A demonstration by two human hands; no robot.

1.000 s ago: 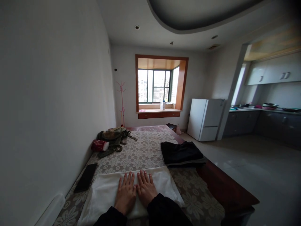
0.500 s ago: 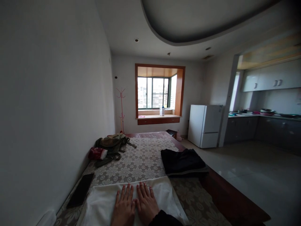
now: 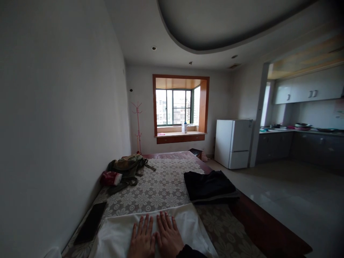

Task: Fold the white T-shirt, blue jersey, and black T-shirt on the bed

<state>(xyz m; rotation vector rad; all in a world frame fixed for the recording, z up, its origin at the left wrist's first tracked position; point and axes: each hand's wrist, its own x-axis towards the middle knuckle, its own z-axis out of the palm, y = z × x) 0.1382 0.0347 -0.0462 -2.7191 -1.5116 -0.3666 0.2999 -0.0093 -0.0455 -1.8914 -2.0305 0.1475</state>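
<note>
Both hands, the left hand (image 3: 142, 239) and right hand (image 3: 168, 236), still lie flat and open, side by side on the white folded cloth (image 3: 118, 234) at 6 o'clock of the floral-covered bed (image 3: 153, 188); only the view has tipped upward. A black folded garment (image 3: 208, 184) sits at 2 o'clock.

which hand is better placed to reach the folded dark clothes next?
Right, probably. Both hands lie flat, side by side on the white cloth, but the right hand is on the side of the folded dark clothes. The left hand would have to cross over it.
</note>
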